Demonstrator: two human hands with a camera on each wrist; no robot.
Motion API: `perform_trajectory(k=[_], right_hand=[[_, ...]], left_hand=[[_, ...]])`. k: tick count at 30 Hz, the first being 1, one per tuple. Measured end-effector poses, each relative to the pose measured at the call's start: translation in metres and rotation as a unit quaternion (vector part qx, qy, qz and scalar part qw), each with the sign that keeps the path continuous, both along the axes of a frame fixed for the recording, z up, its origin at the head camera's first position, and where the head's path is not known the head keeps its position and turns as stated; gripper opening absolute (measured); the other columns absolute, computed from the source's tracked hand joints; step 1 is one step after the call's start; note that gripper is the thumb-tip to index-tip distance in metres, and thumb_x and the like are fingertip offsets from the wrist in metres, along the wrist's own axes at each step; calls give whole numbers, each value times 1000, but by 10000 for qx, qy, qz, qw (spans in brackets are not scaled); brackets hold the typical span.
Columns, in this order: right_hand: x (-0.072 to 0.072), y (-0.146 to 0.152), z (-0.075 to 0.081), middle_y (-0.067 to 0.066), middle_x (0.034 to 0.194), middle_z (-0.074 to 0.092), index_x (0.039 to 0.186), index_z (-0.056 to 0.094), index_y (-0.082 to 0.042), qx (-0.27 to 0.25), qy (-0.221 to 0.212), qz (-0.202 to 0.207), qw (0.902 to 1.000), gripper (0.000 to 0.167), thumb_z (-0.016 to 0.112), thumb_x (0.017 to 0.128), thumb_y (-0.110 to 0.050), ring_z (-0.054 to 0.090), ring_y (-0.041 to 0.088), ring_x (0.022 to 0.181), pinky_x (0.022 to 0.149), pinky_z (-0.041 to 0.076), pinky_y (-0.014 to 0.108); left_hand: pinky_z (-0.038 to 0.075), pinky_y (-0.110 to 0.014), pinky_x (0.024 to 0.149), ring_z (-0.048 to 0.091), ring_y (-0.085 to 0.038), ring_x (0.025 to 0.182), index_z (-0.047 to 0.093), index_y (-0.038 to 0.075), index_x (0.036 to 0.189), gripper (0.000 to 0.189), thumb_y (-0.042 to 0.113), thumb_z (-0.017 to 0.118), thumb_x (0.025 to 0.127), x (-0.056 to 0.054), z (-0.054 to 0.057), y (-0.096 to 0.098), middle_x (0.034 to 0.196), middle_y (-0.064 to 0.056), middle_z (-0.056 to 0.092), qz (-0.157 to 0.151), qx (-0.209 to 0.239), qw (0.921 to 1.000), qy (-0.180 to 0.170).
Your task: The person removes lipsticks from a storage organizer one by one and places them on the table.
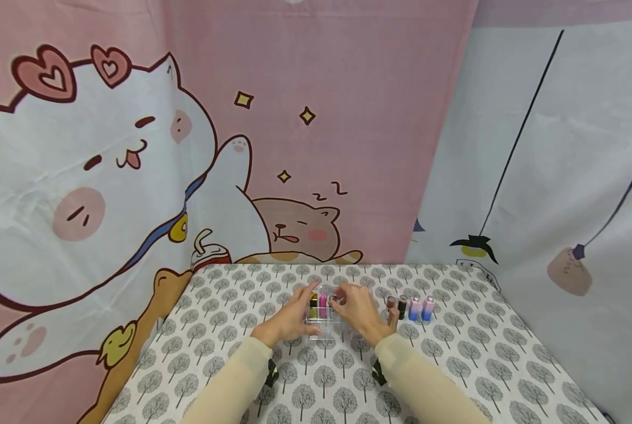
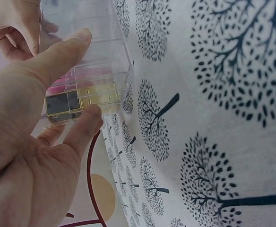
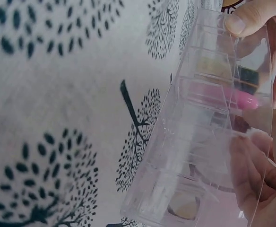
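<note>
A clear divided organizer (image 1: pixel 323 330) stands on the table in front of me. My left hand (image 1: pixel 289 315) holds it at its left end, thumb on the near wall and fingers at the side. Inside are a black and gold lipstick (image 2: pixel 81 101) and a bright pink lipstick (image 3: pixel 244 100) beside it. My right hand (image 1: pixel 361 307) is over the compartments just right of the pink one, fingertips pinching a small dark lipstick tube (image 3: pixel 238 124), mostly hidden by the fingers and clear walls.
Right of the organizer stand a brown lipstick (image 1: pixel 391 303), a black one (image 1: pixel 402 306) and two pink-and-blue ones (image 1: pixel 414 308). Another brown tube (image 1: pixel 393 318) is nearer my right wrist. A tree-print cloth (image 1: pixel 323 380) covers the table, with a cartoon curtain (image 1: pixel 369 147) behind.
</note>
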State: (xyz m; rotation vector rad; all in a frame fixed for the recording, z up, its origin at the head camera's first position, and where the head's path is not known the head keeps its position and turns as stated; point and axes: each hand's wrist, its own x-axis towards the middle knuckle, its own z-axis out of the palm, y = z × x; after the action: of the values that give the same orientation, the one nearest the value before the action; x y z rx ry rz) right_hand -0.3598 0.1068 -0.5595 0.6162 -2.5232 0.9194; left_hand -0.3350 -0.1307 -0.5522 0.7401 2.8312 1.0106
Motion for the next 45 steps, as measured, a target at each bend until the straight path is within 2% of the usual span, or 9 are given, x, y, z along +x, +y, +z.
perform_trajectory(k=[7,16,23,30,40,45], right_hand=[[-1,1,-2,17,107,89,113,85,0,-227,-140,89,9996,19,93,97,-4,87,28,90,76,73,26],[1,4,-4,16,108,88,111,86,-2,-183,276,148,9993,17,94,96,-4,86,25,88,76,73,28],[5,6,-3,16,113,86,116,87,-2,-329,345,204,9987,20,92,97,-3,85,24,92,80,73,26],[7,7,1,15,115,84,119,86,-3,-434,415,269,9978,21,90,99,-4,86,28,96,87,75,37],[10,11,7,18,116,84,122,85,1,-596,844,482,9935,24,91,99,-4,86,36,95,87,76,49],[12,14,11,15,115,84,123,86,-2,-587,1091,465,9912,25,92,99,-6,86,30,94,85,76,44]], left_hand=[[60,-31,83,59,-14,98,17,22,188,128,21,102,92,2,0,1,163,-20,48,11,9,10000,45],[61,-29,83,58,-12,98,15,25,189,128,22,101,94,1,-2,0,164,-19,48,45,-22,10000,25],[59,-28,80,57,-12,97,15,25,189,128,21,101,94,0,-4,-1,161,-20,49,16,-22,10000,48],[60,-29,84,59,-12,97,14,25,189,129,22,101,94,-1,-5,0,163,-19,48,19,-71,9999,79],[58,-28,78,58,-13,95,15,28,189,129,23,102,93,-2,-7,0,159,-19,49,29,-14,10000,24],[58,-28,77,58,-14,95,15,29,189,129,23,101,94,-1,-6,0,159,-18,49,34,0,10000,-2]])
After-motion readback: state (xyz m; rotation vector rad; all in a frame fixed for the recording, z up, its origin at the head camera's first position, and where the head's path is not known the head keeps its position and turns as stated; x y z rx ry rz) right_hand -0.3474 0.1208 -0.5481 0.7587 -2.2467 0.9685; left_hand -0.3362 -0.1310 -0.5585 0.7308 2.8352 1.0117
